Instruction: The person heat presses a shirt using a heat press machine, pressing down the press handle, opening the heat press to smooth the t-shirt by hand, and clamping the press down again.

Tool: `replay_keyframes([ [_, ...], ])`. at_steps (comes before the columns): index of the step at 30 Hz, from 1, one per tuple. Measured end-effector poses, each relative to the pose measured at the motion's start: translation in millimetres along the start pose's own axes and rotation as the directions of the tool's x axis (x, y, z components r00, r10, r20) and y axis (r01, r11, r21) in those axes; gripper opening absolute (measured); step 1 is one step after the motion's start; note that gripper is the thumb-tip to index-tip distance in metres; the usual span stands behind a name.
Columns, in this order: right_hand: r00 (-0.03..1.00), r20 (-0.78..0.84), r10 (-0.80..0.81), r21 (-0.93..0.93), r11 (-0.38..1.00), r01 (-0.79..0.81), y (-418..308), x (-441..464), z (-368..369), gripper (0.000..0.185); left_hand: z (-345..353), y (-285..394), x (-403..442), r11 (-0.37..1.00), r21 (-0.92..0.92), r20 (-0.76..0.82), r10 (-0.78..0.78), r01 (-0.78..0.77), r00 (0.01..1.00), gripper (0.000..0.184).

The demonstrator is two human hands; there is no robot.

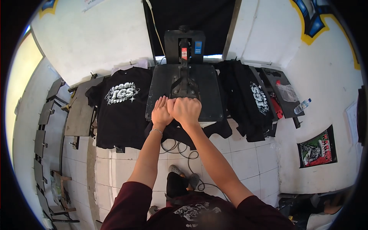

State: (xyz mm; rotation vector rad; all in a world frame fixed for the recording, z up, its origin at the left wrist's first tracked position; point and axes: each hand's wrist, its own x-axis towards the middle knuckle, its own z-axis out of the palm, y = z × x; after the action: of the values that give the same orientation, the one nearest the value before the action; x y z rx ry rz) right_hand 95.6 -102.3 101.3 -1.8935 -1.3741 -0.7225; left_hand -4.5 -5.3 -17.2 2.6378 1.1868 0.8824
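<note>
A black heat press (207,84) stands in the middle, its flat top plate lowered over dark cloth that hangs out at the front edge. My right hand (184,110) is closed in a fist round the press handle, which the fingers mostly hide. Beside it, my left hand (161,112) lies at the handle's left end with its fingers stretched out. To the left lies a black T-shirt (122,119) with a white "TGS" print. On the right is another black shirt (245,103) with a similar print.
A water bottle (302,106) and a plastic bag (286,92) lie on the right-hand board. A bare board (78,111) is at the left. Cables (191,155) run across the tiled floor near my feet. A poster (317,149) is on the right wall.
</note>
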Motion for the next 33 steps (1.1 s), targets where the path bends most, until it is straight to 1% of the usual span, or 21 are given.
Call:
replay_keyframes([
  [12, 0.995, -0.080, -0.066, 0.012, 0.998, 0.067, 4.8, -0.6, 1.1, 0.038, 5.1, -2.6, 0.6, 1.000, -0.007, -0.072, 0.022, -0.023, 0.997, 0.058],
  [16, 0.997, -0.050, -0.058, 0.021, 0.998, 0.059, 5.1, -2.5, 1.4, 0.037, 6.9, -3.1, -0.7, 1.000, 0.001, -0.080, 0.019, -0.019, 0.997, 0.057],
  [22, 0.995, -0.068, -0.078, 0.047, 0.996, 0.082, 7.6, -2.4, 3.7, 0.036, 2.8, -1.7, -1.0, 1.000, 0.025, -0.027, 0.009, -0.008, 1.000, 0.058],
  [25, 0.994, -0.058, -0.090, 0.051, 0.994, 0.093, 8.9, -2.1, 2.8, 0.035, 4.1, -4.2, -1.0, 1.000, 0.029, 0.022, -0.009, 0.009, 1.000, 0.045],
  [28, 0.995, -0.049, -0.091, 0.068, 0.993, 0.094, 10.2, -3.8, 3.1, 0.035, 1.1, -1.4, 0.0, 0.999, 0.048, 0.003, 0.006, -0.006, 1.000, 0.058],
  [33, 0.990, -0.082, -0.115, 0.079, 0.990, 0.121, 10.8, -2.9, 3.1, 0.036, -4.5, 2.2, 0.8, 1.000, 0.010, 0.019, -0.011, 0.011, 1.000, 0.058],
])
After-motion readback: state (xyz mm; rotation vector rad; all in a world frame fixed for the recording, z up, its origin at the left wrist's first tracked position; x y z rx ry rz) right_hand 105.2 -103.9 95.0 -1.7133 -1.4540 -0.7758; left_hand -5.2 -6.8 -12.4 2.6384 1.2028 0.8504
